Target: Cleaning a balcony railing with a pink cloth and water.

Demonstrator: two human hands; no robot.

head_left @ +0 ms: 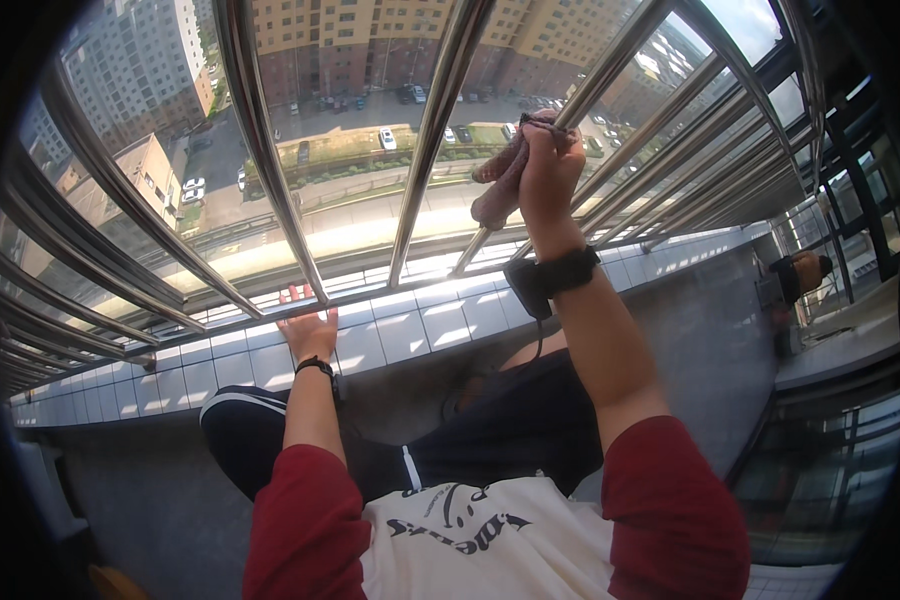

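Observation:
My right hand (553, 172) is closed around a mauve cloth (506, 184), which is wrapped against a slanting stainless steel bar (607, 66) of the railing. Folds of the cloth hang to the left of my fist. Lower down and to the left, my left hand (309, 330) lies on the white-tiled ledge (405, 337) with its fingers spread. Those fingers reach past the bottom rail (360, 297), close to the foot of an upright bar (270, 150); whether they touch the rail I cannot tell. A black strap with a cable is on my right wrist, a dark band on my left.
Glass panes (345, 187) stand beyond the bars, with parked cars and tall buildings far below. My bent legs (495, 420) are close to the ledge, above a grey floor (709, 352). To the right are a brown-and-black object (799, 276) and a dark-framed window (825, 465).

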